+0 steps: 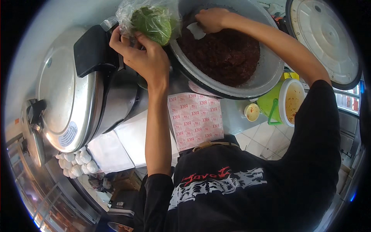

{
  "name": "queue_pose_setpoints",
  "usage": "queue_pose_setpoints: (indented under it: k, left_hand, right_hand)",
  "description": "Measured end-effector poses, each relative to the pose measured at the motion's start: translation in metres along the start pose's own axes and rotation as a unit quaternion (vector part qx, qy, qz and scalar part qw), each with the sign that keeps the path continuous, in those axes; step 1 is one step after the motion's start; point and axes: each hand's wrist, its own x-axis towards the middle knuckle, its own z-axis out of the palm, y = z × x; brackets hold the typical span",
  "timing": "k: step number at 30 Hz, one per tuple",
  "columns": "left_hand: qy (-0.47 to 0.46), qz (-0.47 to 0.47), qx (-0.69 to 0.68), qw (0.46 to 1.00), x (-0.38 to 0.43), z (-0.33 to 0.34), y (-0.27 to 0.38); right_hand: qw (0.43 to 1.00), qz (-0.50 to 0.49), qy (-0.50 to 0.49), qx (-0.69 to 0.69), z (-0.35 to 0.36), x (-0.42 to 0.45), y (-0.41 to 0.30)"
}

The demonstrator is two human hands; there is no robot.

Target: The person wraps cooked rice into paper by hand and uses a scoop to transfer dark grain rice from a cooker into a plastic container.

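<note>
My left hand (145,49) holds a clear plastic bag (126,14) with a round green thing (153,24) in it, perhaps a bowl or folded leaf. My right hand (213,20) reaches into a large open pot (269,66) that holds a dark reddish-brown food (232,61). Its fingers are closed around a small whitish flat piece (196,31), which touches the food; its exact kind I cannot tell. Below the pot lies a sheet of paper printed in red (197,121), on the counter in front of me.
At the left stands a large metal-lidded cooker (63,87). White wrapped bundles (76,163) and white paper sheets (111,152) lie near it. To the right are a green bucket (269,100), a small yellow cup (252,112) and an upright round lid (324,40).
</note>
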Motion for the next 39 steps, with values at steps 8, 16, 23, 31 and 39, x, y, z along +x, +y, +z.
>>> queue_pose_setpoints:
  k: [8, 16, 23, 31, 39]
  left_hand:
    - [-0.008, 0.009, 0.019, 1.000, 0.001, -0.003, 0.003]
    - [-0.011, 0.002, -0.017, 1.000, 0.003, 0.002, 0.002]
    - [-0.012, 0.015, -0.001, 1.000, 0.001, -0.003, -0.003]
    - [-0.001, 0.008, -0.011, 1.000, 0.001, 0.003, -0.001]
    - [-0.004, 0.023, 0.006, 1.000, 0.003, -0.005, -0.005]
  right_hand:
    - [0.978, -0.107, 0.115, -0.138, -0.017, -0.015, -0.007]
    - [0.946, -0.172, 0.167, -0.219, 0.000, -0.017, -0.011]
    - [0.947, -0.185, 0.186, -0.188, 0.009, -0.002, 0.000]
    - [0.934, -0.234, 0.193, -0.187, 0.010, -0.024, -0.015]
    - [0.971, -0.132, 0.059, -0.189, -0.039, -0.033, -0.019]
